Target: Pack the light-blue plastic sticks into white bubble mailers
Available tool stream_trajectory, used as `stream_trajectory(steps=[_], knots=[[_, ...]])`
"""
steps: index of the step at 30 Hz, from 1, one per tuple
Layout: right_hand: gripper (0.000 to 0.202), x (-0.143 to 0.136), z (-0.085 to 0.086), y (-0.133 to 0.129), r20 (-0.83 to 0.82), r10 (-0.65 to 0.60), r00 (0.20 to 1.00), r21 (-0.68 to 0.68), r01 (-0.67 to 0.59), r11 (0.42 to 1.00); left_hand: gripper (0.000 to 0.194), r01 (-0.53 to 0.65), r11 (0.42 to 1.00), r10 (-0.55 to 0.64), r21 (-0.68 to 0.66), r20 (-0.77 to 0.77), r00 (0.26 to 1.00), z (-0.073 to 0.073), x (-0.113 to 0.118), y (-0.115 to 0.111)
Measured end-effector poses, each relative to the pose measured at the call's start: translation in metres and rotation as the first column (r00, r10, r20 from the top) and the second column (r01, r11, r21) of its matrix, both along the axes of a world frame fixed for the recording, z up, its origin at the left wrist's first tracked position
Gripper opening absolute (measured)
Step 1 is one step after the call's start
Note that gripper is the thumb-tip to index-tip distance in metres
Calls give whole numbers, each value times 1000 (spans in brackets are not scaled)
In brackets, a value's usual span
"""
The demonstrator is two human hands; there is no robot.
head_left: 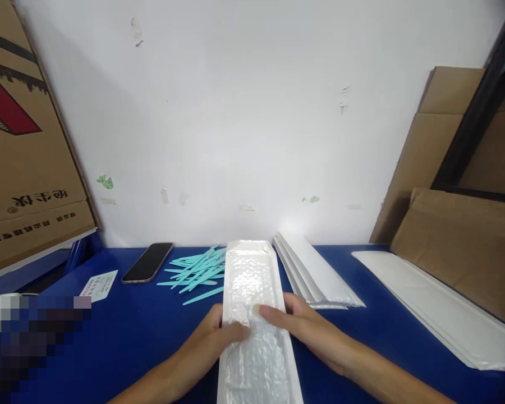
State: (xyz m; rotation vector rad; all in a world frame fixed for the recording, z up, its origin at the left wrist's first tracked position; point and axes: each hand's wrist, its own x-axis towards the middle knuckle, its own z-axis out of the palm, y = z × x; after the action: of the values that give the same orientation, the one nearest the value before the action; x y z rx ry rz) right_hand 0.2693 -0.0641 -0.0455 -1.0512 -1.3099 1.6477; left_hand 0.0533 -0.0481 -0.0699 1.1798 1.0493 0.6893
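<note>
A long, narrow white bubble mailer [256, 359] with a shiny, bumpy middle is held up in front of me, its lower end cut off by the frame's edge. My left hand [225, 331] grips its left edge, thumb lying across the front. On the opposite edge, a little higher, my right hand [290, 320] is closed with its thumb pressed on the bubbly face. Most of my fingers are hidden behind the mailer. Just beyond its left side lies a loose pile of thin teal pointed sticks [200, 269]; I cannot tell what they are.
White flat mailers [320, 269] are stacked right of centre, and more white flat pieces [437, 314] lie far right beside brown cardboard [463, 252]. A phone [148, 262] and a printed card [99, 285] rest on the blue table [130, 331]. A large carton [29, 157] stands left.
</note>
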Motion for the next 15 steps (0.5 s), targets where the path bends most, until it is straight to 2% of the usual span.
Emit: stream_trajectory(steps=[3,6,8,10,15], knots=[[51,-3,-2,1,-5,70,998,69,-69,995,54,-38,999,38,-5,45,998,7,0,1],[54,-6,-9,3,-9,100,995,172,-97,980,56,120,989,-127,83,81,989,15,3,2],[52,-7,-14,5,9,93,996,224,-92,970,55,246,957,-264,152,114,958,19,5,2],[48,-7,-17,7,26,78,997,246,-82,966,52,300,934,-327,196,126,936,21,7,2],[47,-8,-17,6,85,39,996,243,-59,968,53,263,949,-283,174,101,954,22,8,2]])
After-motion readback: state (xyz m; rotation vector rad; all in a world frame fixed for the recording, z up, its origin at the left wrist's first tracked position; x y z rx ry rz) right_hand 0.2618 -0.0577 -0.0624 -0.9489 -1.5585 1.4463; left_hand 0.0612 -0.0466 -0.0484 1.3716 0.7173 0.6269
